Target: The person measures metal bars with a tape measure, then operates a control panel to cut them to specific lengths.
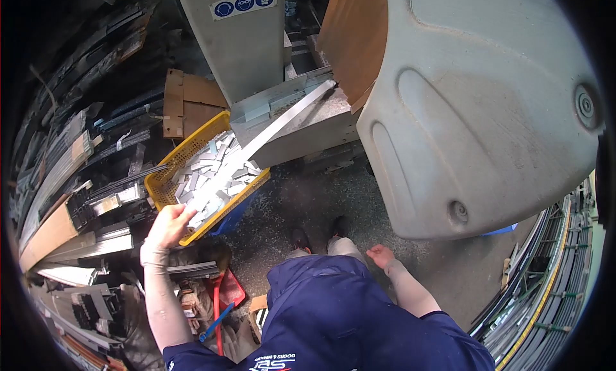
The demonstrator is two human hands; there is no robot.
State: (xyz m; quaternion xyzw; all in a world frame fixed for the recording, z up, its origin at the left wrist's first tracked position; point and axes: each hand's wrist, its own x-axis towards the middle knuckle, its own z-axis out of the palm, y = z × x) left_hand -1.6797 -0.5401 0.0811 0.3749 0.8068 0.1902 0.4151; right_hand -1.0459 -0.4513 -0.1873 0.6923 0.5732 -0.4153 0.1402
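Observation:
My left hand point(168, 227) is closed round the near end of a long, pale metal profile point(282, 122). From my fist the profile slants up over a yellow plastic crate point(218, 231) to the metal machine bed point(301, 130), where its far end rests by a brown panel point(353, 40). Many short cut pieces of profile point(192, 178) fill the crate, and bright glare washes out part of the bar above them. Low beside my leg, my right hand point(382, 255) hangs with nothing in it, its fingers loosely apart.
A large grey machine cover point(468, 114) overhangs the right side. Behind the crate are a cardboard box point(192, 101) and a grey machine column point(240, 50). Long profiles point(64, 153) are stacked at left, others point(552, 281) at right. A red dustpan point(231, 291) lies low left.

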